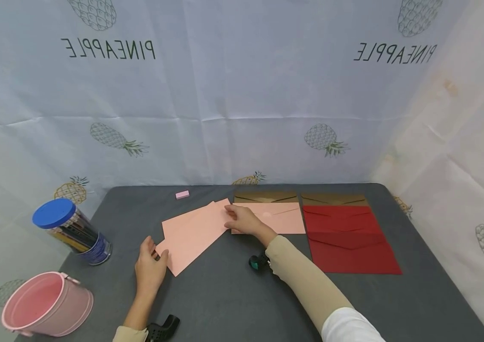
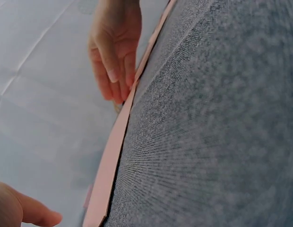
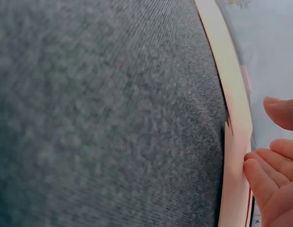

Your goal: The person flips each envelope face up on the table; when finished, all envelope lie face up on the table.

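Observation:
Two plain pink envelopes or sheets (image 1: 196, 235) lie overlapped and askew on the dark tabletop, in front of the person. By their lower left corner is the left hand (image 1: 149, 271), its fingers loosely bent and the thumb apart from them. The right hand (image 1: 245, 221) reaches over to their upper right corner; in the right wrist view its fingertips (image 3: 253, 165) touch the pink paper, with the thumb raised clear. Partly beneath the right hand lies another pink envelope (image 1: 284, 221), flap side up, overlapping a brown envelope (image 1: 267, 196).
To the right, red envelopes (image 1: 353, 259) overlap a second brown envelope (image 1: 333, 199). A small pink block (image 1: 182, 194) sits near the back edge. At the left stand a blue-lidded jar of pencils (image 1: 75, 232) and a pink bucket (image 1: 71, 311). A printed cloth (image 1: 242, 85) hangs behind the table.

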Motion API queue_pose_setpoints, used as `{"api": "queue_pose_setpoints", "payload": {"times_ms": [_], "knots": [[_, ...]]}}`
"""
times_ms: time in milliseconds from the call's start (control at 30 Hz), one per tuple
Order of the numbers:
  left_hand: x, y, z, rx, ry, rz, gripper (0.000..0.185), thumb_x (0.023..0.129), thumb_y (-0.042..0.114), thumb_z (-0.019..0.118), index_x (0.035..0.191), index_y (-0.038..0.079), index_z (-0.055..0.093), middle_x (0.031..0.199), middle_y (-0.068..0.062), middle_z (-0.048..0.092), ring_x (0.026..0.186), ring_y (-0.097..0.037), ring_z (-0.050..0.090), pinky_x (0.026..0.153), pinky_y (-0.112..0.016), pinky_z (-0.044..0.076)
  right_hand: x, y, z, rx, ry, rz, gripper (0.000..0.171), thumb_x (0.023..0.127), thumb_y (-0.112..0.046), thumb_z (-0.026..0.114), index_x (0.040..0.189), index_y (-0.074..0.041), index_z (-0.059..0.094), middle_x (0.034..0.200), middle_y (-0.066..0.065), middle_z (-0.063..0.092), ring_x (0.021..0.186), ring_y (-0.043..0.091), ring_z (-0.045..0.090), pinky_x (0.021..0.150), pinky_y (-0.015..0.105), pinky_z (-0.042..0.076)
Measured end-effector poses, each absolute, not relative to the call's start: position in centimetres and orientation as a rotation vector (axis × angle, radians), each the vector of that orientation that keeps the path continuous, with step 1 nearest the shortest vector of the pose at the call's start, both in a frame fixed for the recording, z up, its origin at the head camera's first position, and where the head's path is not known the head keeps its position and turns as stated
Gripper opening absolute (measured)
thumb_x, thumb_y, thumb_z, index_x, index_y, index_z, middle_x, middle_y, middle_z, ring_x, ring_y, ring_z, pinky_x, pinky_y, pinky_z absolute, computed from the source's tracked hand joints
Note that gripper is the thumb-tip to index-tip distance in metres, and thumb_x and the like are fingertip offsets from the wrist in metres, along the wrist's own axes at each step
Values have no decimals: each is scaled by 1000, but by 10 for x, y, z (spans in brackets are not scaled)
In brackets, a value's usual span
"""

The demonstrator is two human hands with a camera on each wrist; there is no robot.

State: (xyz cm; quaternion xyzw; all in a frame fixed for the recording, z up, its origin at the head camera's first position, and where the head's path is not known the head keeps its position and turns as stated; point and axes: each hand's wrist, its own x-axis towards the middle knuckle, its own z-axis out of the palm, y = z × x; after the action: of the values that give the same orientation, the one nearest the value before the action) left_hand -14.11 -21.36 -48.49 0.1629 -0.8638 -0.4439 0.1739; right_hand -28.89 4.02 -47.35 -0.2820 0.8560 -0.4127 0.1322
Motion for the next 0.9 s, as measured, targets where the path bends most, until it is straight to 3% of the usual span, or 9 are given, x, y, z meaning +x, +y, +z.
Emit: {"api": "queue_pose_setpoints", "payload": {"times_ms": [233,433,600,900], "knots": [[-143,-215,-487,493,-2380,-1337,64,87,-1,60,141,-12,28,139,-35,39,128,-47,41,103,-52,39,-289,34,-471,-760,2466,-1186,58,90,-12,63,141,3,39,142,18,46,129,28,48,104,39,43],[-145,-219,-489,598,-2237,-1559,64,89,-3,55,144,-9,24,145,-34,28,130,-49,37,103,-50,38,-290,27,-470,-732,2517,-1174,55,90,-10,62,139,2,43,134,18,54,123,28,53,101,40,46],[-148,-226,-492,691,-1981,-1854,65,89,-10,48,146,-9,19,151,-30,21,140,-39,26,110,-45,29,-291,20,-471,-655,2519,-1231,53,88,-6,62,138,1,46,127,17,57,117,27,55,98,39,48],[-152,-237,-492,689,-1757,-2007,57,89,-14,46,143,-10,29,149,-25,29,139,-32,28,112,-29,30,-290,9,-475,-480,2448,-1438,48,84,4,60,131,-4,56,113,14,62,99,24,56,78,29,49]]}}
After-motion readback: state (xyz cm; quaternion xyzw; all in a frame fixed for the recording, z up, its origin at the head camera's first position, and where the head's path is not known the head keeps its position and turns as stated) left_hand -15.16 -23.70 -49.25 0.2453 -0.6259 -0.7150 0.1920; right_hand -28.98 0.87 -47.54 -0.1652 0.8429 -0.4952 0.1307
